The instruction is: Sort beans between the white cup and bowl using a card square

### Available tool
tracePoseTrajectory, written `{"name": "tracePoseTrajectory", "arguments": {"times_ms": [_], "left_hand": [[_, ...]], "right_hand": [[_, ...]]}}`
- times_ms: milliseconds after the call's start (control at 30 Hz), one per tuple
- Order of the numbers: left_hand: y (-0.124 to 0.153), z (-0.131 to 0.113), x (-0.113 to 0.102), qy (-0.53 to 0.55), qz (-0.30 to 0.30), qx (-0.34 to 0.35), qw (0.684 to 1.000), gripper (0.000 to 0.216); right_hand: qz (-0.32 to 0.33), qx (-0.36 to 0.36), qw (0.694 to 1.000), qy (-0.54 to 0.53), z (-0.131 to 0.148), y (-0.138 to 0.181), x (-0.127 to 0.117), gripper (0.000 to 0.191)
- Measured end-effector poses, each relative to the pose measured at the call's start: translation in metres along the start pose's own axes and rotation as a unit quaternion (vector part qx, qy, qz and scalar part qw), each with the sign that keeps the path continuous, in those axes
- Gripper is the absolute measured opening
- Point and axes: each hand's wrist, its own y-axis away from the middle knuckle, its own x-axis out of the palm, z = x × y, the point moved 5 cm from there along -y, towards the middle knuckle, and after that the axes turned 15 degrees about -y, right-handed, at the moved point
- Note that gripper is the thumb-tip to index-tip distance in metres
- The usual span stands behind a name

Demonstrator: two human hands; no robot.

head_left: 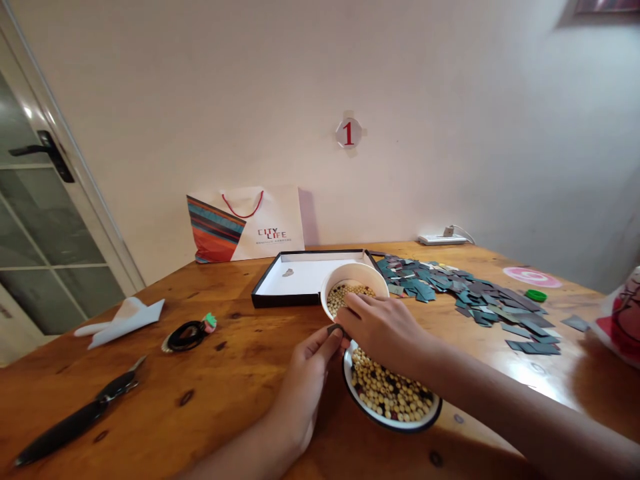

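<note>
Wall: pale and plain, bearing a round sign (349, 133) with a red "1".
Table: wood (225, 400), glossy, knots showing.
Far left: door with frosted panes, black handle (55, 157).
White sheet: folded or curled (125, 323), lying near the table's left edge.
Black-handled tool: (75, 427) nearer the viewer, slanting, its metal tip pointing away.
Black coil: (185, 335) lying flat; pink-and-green ornament (210, 323) at its right side.
Paper bag: "CITY LIFE" (275, 213), red cord handle, upright by the wall.
Shallow box: (305, 280) black rim, white inside; one small grey scrap (288, 273) in it.
Left hand: (313, 367) thumb and finger pinched on a small dark piece (335, 329), just before the tub.
White tub: (355, 275) beside the box's near right corner, pale and dark beans (343, 295) inside.
Right hand: (377, 327) fingers bent over the tub's near side, close to the left fingertips; cannot tell whether it grips anything.
Bowl: white, dark-rimmed (437, 410), below the right wrist; more mixed beans (395, 393).
Dark scraps: (500, 303) heaped and spread across the right side.
Power strip: (440, 239) behind them, plug in.
Far right: pink disc (531, 277), green ring (535, 295), red-and-white bag (623, 320) cut by the frame.
</note>
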Motion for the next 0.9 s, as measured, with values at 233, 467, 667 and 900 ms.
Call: {"name": "tracePoseTrajectory", "arguments": {"times_ms": [233,467,667,900], "left_hand": [[-0.0021,0.0027,-0.0004,-0.015,0.007,0.013,1.0,0.011],[-0.0032,0.0032,0.0002,-0.017,0.014,0.019,1.0,0.011],[-0.0038,0.0043,-0.0005,-0.023,0.013,0.018,0.999,0.013],[-0.0027,0.0036,0.0018,-0.025,0.04,0.012,0.999,0.014]], "right_hand": [[-0.001,-0.001,1.0,0.006,0.0001,0.001,-0.0003,0.006],[0.012,-0.014,1.0,-0.011,0.0028,0.0,0.0007,0.005],[0.0,-0.01,1.0,-0.008,0.0024,0.0007,0.0002,0.003],[-0.001,-0.009,1.0,0.007,0.0015,0.0019,0.0,0.003]]}}
